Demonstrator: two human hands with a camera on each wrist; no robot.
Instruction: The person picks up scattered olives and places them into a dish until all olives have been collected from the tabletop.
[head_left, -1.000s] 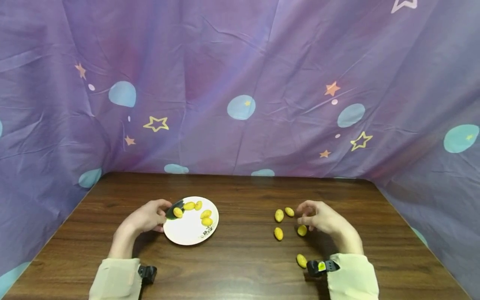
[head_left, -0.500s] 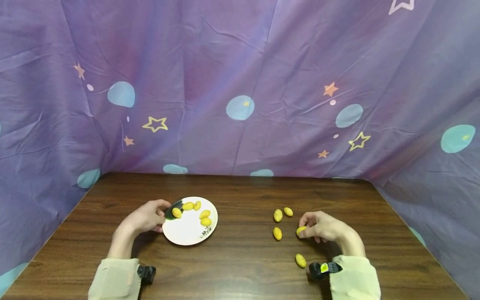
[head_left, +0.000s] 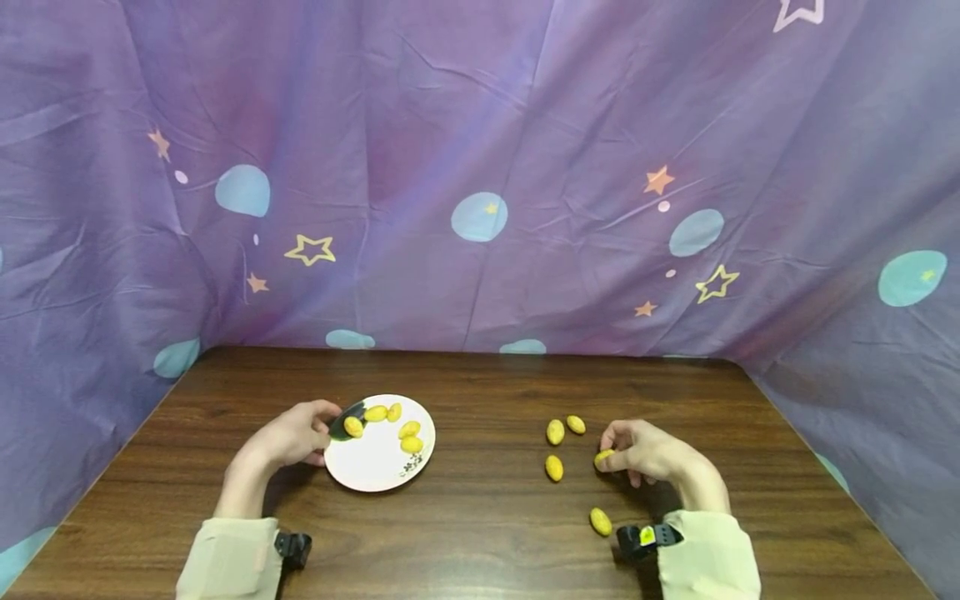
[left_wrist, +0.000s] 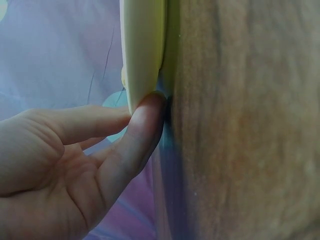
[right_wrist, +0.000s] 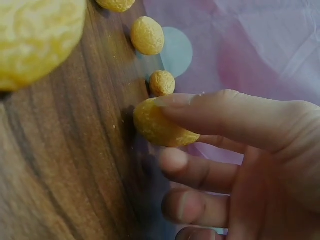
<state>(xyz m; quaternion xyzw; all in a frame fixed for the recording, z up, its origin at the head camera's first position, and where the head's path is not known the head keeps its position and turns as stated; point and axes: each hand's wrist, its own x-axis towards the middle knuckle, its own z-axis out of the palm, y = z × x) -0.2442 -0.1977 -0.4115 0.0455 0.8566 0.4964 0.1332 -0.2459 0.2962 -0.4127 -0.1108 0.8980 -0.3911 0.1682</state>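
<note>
My left hand [head_left: 288,435] pinches the left rim of a white plate [head_left: 367,467], which has a dark green patch and a small floral print. In the left wrist view, thumb and fingers lie on either side of the plate's edge [left_wrist: 142,50]. Several small yellow oval fruits, like little lemons, lie on the plate. On the right, my right hand [head_left: 648,450] pinches another such yellow fruit [right_wrist: 162,127] between thumb and fingers, close over the table. The other fingers of that hand are bent and hold nothing.
Beyond the right hand lie two yellow fruits, one far [head_left: 576,425] and one left of it [head_left: 555,432]. A third fruit [head_left: 554,468] sits nearer, and another [head_left: 600,522] lies by the right wrist strap. A purple patterned cloth [head_left: 420,167] hangs behind the brown wooden table [head_left: 480,533].
My right hand has come down a little toward me and taken hold of the yellow fruit beneath it. My left hand has stayed at the plate's rim.
</note>
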